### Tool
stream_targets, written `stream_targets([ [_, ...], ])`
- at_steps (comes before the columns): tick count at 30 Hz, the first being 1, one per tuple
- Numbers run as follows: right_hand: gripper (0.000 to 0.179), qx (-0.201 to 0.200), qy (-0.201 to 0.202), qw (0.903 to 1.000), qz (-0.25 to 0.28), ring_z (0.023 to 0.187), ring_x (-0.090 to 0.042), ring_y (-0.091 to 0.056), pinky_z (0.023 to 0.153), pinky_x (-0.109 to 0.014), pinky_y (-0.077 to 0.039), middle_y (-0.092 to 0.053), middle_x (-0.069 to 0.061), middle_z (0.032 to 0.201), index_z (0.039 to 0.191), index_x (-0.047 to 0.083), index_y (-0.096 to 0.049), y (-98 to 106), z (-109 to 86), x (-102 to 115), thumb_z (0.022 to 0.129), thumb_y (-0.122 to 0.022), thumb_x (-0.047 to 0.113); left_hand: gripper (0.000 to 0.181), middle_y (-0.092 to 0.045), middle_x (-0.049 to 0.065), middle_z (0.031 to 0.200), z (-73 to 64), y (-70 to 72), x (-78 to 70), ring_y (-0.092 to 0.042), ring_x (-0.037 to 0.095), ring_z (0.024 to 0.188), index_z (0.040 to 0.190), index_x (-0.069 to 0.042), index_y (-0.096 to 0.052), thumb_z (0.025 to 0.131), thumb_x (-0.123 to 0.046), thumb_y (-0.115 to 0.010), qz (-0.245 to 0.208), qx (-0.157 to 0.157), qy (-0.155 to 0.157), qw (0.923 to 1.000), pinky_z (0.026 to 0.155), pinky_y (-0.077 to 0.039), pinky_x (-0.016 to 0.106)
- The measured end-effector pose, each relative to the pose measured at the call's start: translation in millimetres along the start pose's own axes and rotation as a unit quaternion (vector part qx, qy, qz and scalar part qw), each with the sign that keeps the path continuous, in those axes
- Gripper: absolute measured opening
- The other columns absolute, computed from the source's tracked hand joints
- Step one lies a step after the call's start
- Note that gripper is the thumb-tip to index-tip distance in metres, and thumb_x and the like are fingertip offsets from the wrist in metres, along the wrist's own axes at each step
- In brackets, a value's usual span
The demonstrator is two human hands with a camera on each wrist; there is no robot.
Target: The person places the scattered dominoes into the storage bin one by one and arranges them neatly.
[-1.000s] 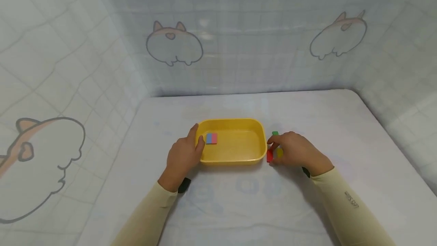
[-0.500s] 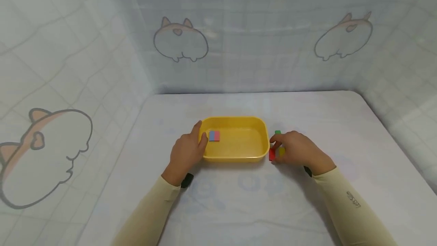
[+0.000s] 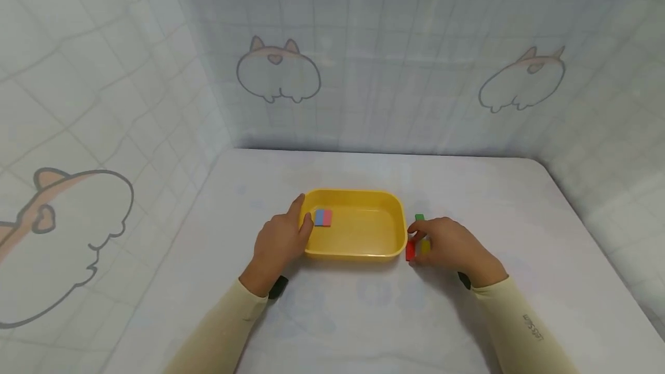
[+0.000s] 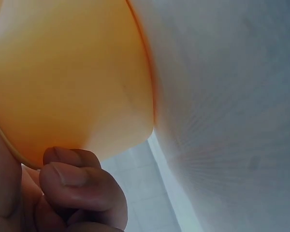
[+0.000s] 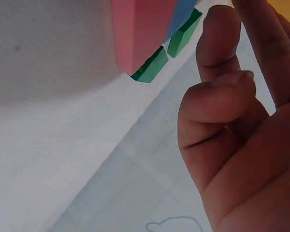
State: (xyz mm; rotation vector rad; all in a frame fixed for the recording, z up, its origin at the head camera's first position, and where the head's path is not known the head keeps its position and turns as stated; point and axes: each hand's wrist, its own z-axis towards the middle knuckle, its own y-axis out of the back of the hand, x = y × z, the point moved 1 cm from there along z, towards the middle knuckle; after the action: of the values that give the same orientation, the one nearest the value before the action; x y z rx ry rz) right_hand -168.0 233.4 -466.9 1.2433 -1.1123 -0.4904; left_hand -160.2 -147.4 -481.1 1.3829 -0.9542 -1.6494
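Note:
A yellow plastic tray (image 3: 358,257) lies on the white surface, with a blue block (image 3: 319,217) and a pink block (image 3: 327,218) side by side near its left end. My left hand (image 3: 277,241) grips the tray's left wall, thumb over the rim and fingers outside; in the left wrist view curled fingers (image 4: 82,188) lie against the outer wall. Just right of the tray my right hand (image 3: 449,247) bends over small blocks, its thumb and index finger at the two ends of a red block (image 3: 410,251). A yellow block (image 3: 425,246) shows under the palm, a green block (image 3: 419,217) beyond the fingers.
Blocks stand near the right hand in its wrist view: a pinkish-red block (image 5: 142,34), a blue block (image 5: 181,19) and green blocks (image 5: 152,65). White sheets with cartoon animal prints (image 3: 279,74) hang behind and at both sides of the table (image 3: 332,328).
The whole head view shifts slightly as the camera moves. Both hands, the tray and the blocks keep the same places relative to one another.

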Motion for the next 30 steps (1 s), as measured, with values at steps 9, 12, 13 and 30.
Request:
stream_targets([
  [9, 0.043, 0.022, 0.034, 0.9991, 0.005, 0.088, -0.014, -0.064, 0.085, -0.039, -0.053, -0.072, 0.019, 0.095, 0.118, 0.023, -0.073, 10.7, 5.8, 0.3, 0.08, -0.091, 0.033, 0.061, -0.048, 0.004, 0.055, -5.9, 2.5, -2.5, -0.048, 0.024, 0.046, 0.162, -0.015, -0.041, 0.108, -0.044, -0.045, -0.015, -0.002, 0.013, 0.9998, 0.042, -0.038, 0.038],
  [12, 0.04, 0.043, 0.046, 0.9979, 0.016, 0.087, -0.013, -0.066, 0.08, -0.036, -0.055, -0.071, 0.018, 0.093, 0.115, 0.025, -0.072, 16.1, 12.2, -0.4, 0.08, -0.09, 0.027, 0.062, -0.048, 0.004, 0.056, -5.6, 1.6, -2.8, -0.048, 0.024, 0.047, 0.162, -0.014, -0.041, 0.108, -0.043, -0.046, -0.018, -0.007, 0.009, 0.9998, 0.042, -0.039, 0.037],
  [13, 0.038, 0.052, 0.049, 0.9972, 0.02, 0.086, -0.012, -0.066, 0.079, -0.035, -0.055, -0.071, 0.017, 0.093, 0.113, 0.026, -0.072, 17.7, 14.5, -0.2, 0.08, -0.09, 0.025, 0.061, -0.048, 0.004, 0.055, -5.1, 1.2, -2.4, -0.048, 0.024, 0.046, 0.162, -0.014, -0.042, 0.108, -0.043, -0.046, -0.017, -0.011, 0.005, 0.9998, 0.042, -0.038, 0.037],
  [30, 0.048, 0.095, -0.031, 0.9949, -0.014, 0.076, -0.015, -0.063, 0.078, -0.04, -0.057, -0.071, 0.007, 0.107, 0.128, 0.018, -0.07, 36.6, 35.5, 1.3, 0.084, -0.087, 0.023, 0.06, -0.048, 0.004, 0.056, 0.2, -2.0, 0.2, -0.048, 0.023, 0.047, 0.162, -0.014, -0.043, 0.108, -0.042, -0.045, -0.018, -0.007, 0.006, 0.9998, 0.044, -0.039, 0.037],
])
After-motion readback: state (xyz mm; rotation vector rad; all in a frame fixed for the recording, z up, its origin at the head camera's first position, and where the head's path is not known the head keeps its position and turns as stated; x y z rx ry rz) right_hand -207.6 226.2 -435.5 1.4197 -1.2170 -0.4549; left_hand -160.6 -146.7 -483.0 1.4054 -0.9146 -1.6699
